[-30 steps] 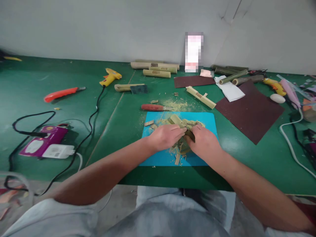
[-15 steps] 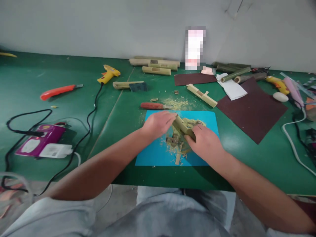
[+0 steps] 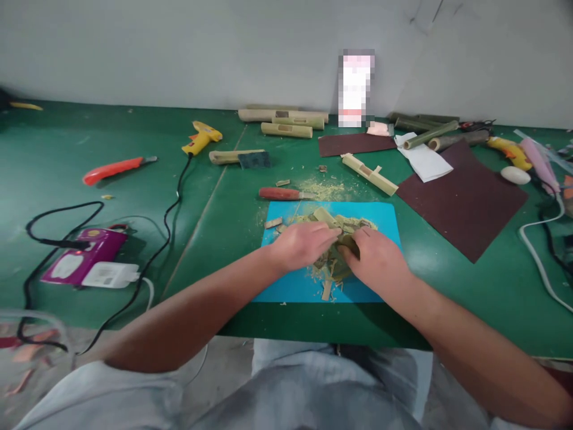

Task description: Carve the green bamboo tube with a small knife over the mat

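The fingers of my right hand (image 3: 379,251) are curled around the near end of a bamboo piece (image 3: 322,216), thumb toward me. The fingers of my left hand (image 3: 302,242) lie bunched across its middle; whether they pinch it or merely rest there, I cannot tell. The piece sits between the two hands, low over the blue mat (image 3: 367,291), its far end showing beyond the left fingertips.

To handle this well, I would let the right hand do the steadying and give the left only light, even pressure along the curve, with fingertips off any cut edge, since split bamboo may splinter. I would also favour a spot with fewer crumbs underneath, as loose bits could make the piece roll.

The bamboo piece looks rounded, olive to pale green. Below and around it lie dry, yellowish shavings (image 3: 329,272), powdery in places and curled in others, with a flat, straight-sided offcut (image 3: 326,291) nearest me. The mat looks smooth and thin on the green bench (image 3: 224,221).

Just beyond the mat is a chisel-like tool (image 3: 280,193) with a smooth reddish handle; farther right, a pale bamboo tube (image 3: 370,175) with an opening cut in its wall. Past that, a dark brown sheet (image 3: 470,209), matt and probably abrasive, lies flat under part of a creased white paper (image 3: 430,164).
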`<state>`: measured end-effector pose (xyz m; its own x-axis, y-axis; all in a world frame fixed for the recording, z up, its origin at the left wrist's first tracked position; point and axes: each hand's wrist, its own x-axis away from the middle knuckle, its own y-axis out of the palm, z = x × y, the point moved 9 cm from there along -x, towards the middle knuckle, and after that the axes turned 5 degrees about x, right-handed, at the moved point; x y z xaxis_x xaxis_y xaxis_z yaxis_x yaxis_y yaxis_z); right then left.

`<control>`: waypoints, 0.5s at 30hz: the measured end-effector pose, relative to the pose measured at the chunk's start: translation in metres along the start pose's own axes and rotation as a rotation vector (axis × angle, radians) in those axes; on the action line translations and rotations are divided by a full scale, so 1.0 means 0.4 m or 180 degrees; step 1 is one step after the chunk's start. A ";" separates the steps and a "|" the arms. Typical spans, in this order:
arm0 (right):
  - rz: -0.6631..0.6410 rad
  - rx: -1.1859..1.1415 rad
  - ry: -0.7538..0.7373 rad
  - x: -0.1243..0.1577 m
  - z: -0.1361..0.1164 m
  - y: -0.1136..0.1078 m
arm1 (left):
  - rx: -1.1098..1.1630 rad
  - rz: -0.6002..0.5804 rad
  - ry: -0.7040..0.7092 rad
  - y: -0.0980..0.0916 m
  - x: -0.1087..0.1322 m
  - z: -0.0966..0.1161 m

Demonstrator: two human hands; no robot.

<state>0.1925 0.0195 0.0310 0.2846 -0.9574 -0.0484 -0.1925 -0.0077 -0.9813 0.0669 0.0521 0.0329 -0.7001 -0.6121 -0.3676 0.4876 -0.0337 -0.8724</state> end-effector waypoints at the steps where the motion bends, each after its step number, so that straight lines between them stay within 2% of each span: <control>1: 0.0003 0.0009 0.0012 0.000 0.001 0.000 | -0.0023 0.0089 -0.0086 -0.008 -0.001 -0.008; 4: 0.0005 0.0041 0.0018 0.000 0.002 0.001 | -0.0134 0.0414 -0.0365 -0.035 -0.004 -0.027; 9: 0.0028 0.0092 0.0027 0.001 0.000 -0.003 | -0.0024 -0.0088 0.0082 0.005 -0.002 0.020; 13: 0.0083 0.0119 0.0025 0.001 -0.001 -0.009 | -0.0130 0.0439 -0.0392 -0.033 0.006 -0.028; 15: 0.0084 0.0127 0.0021 0.001 0.000 -0.008 | -0.0120 0.0409 -0.0378 -0.027 0.008 -0.019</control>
<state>0.1934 0.0193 0.0342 0.2736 -0.9591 -0.0731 -0.1622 0.0289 -0.9863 0.0555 0.0565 0.0388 -0.5658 -0.6985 -0.4381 0.5476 0.0789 -0.8330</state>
